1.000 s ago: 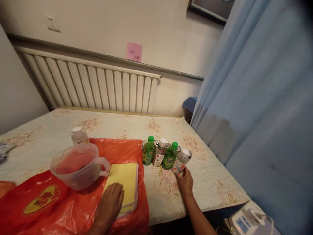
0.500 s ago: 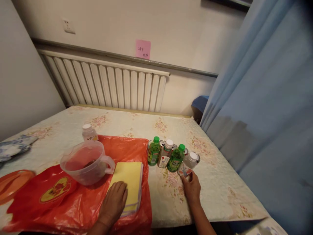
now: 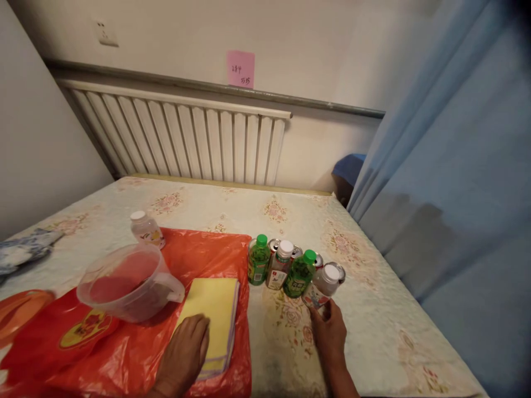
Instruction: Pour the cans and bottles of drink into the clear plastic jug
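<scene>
My left hand lies on a folded yellow cloth, which rests on a red plastic bag. My right hand has its thumb and fingers on the lower part of a clear plastic bottle with a white cap. That bottle stands at the right end of a front row. Beside it are a green bottle, a brown-tinted bottle with a white cap and another green bottle. Drink cans stand behind them, mostly hidden.
A clear plastic jug stands left of the cloth, beside a red tray. Behind it is another white-capped bottle. An orange lid and patterned fabric lie far left. A blue curtain borders the right side.
The view has shifted slightly, and the bottles look a little closer. Both hands keep their places, my left on the yellow cloth and my right at the clear bottle.
</scene>
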The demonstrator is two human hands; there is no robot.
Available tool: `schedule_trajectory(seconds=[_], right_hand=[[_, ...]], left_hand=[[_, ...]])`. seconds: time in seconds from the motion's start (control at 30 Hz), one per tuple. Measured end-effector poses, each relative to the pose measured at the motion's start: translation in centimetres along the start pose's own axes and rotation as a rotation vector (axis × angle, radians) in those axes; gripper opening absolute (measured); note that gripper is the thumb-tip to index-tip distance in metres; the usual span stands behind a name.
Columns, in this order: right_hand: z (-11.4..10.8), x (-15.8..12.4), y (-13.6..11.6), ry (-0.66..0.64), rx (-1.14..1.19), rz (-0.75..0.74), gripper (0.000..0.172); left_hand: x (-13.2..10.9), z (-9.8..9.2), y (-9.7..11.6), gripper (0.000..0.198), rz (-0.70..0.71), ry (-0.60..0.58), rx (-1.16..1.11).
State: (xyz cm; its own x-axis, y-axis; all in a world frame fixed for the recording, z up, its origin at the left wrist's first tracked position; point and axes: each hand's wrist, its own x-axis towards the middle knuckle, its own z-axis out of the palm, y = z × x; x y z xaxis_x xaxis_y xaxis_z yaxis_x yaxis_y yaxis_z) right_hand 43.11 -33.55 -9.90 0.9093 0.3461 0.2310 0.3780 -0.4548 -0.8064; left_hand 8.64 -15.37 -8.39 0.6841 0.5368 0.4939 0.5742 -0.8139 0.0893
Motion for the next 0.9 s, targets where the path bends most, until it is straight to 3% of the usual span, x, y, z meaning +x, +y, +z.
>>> schedule_trajectory(seconds=[0.6,0.73,0.9], right_hand=[[-0.4,-0.1,-0.3,-0.030,-0.118,-0.005,0.061],[-0.7,-0.2,-0.6,-0.075,-0.173,0.041,0.057],[-1.5,-1.4,-0.2,-0.055,-0.059,0.168,0.060]], left_hand=[[0.0,-0.8,1.2,0.018,-0.121,-0.059,-0.081],[-0.2,-1.0,1.5,0.018,-0.175,-0.096,-0.106],[-0.9,-0.1,1.4,0.017,-0.218,-0.107,-0.167]])
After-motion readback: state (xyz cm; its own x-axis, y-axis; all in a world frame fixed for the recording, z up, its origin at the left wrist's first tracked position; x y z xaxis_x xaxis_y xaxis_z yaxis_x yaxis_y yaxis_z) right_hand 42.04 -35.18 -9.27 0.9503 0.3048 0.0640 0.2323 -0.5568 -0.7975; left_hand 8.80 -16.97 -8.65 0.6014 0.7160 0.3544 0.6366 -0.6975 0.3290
